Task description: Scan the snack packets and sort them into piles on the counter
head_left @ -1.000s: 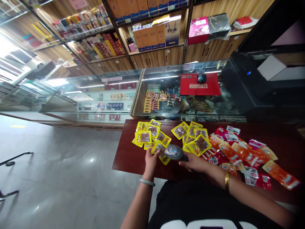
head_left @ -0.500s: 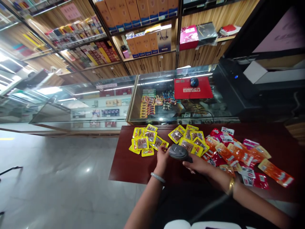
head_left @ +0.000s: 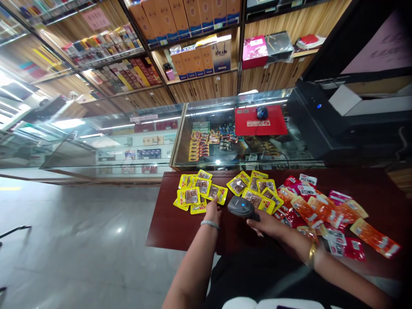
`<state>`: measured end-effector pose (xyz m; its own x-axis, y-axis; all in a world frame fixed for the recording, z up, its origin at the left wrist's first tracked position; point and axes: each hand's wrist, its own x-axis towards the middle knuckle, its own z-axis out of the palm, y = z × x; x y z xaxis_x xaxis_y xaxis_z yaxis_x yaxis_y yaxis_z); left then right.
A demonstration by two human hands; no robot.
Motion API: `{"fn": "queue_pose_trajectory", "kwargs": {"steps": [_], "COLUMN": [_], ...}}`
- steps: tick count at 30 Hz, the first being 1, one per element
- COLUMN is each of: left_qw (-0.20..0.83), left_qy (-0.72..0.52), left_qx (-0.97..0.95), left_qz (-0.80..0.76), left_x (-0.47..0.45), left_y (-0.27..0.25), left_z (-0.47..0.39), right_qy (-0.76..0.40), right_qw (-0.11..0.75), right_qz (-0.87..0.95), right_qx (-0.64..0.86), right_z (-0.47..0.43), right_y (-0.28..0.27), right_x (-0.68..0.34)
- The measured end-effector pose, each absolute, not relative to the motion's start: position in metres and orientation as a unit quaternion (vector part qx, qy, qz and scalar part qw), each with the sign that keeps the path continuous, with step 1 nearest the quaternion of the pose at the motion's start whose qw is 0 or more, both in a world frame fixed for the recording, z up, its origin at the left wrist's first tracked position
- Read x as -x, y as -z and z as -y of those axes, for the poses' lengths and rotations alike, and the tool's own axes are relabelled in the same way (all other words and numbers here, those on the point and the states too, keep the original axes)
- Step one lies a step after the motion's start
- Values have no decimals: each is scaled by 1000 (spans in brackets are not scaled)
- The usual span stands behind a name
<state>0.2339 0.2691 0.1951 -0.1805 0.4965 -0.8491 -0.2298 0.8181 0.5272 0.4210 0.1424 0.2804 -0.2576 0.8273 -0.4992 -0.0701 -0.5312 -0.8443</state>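
Observation:
My left hand point(head_left: 213, 212) is at the lower edge of a yellow snack packet point(head_left: 220, 194), its fingertips touching or just over it and slightly apart. That packet lies at the right side of a loose pile of yellow packets point(head_left: 188, 196). In my right hand point(head_left: 265, 223) is a dark grey barcode scanner point(head_left: 241, 207), gripped by its handle, with a small blue light lit on top. Its head points left, toward my left hand. Just beyond the scanner lies a second group of yellow packets point(head_left: 238, 183).
Red and orange snack packets point(head_left: 322, 210) are heaped on the right of the dark red table point(head_left: 174, 231). Behind it stands a glass display counter point(head_left: 222, 159) with a red mouse pad point(head_left: 244, 122) and a mouse point(head_left: 262, 113). A black machine point(head_left: 318, 128) is at the right.
My left hand has moved left and slightly down, away from the scanner's head. A blue light now shows on the scanner. My right hand stays in nearly the same place.

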Motion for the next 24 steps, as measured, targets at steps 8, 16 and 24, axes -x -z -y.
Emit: {"fn": "queue_pose_trajectory", "kwargs": {"steps": [8, 16, 24], "left_qw": [710, 738, 730], "left_qy": [-314, -332, -318], "left_qx": [-198, -318, -364], "left_qz": [-598, -494, -484], "left_x": [-227, -229, -236], "left_y": [-213, -221, -220], "left_z": [-238, -208, -214], "right_qy": [-691, -692, -670], "right_qw": [329, 369, 390], "right_qz": [367, 345, 307], "right_qx": [529, 515, 552], "right_z": [-138, -139, -135], "right_y": [-282, -290, -293], "right_x": [-429, -428, -429]}}
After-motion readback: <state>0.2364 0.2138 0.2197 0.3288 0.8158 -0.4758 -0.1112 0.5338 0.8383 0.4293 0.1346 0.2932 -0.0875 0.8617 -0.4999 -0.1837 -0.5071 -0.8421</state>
